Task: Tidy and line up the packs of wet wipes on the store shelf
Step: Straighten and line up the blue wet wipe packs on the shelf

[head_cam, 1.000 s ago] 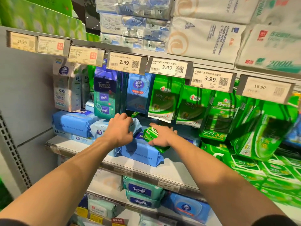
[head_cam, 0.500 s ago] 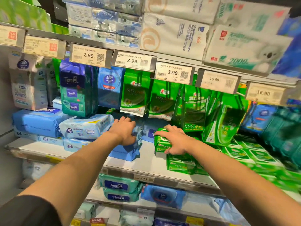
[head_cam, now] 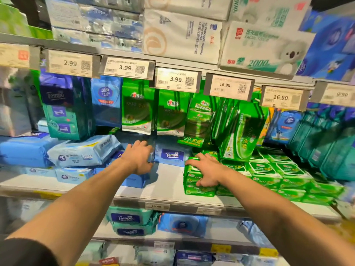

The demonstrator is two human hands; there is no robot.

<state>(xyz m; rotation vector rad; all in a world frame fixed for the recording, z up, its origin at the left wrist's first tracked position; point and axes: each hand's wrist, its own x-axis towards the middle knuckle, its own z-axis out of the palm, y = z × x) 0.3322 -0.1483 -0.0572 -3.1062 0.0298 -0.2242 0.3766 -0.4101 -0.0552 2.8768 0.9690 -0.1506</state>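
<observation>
Store shelf (head_cam: 169,181) holds soft, light, slippery film packs. Right hand (head_cam: 208,170) lies spread over the green stack (head_cam: 194,186), thumb curled against its front. Left hand (head_cam: 138,158) grips the blue pack (head_cam: 132,180); its fingertips are hidden. Hold them by the ends.

Head view — forward-down, close to shelf (head_cam: 169,191)

Both hands (head_cam: 137,156) on wipe packs (head_cam: 197,181)
</observation>
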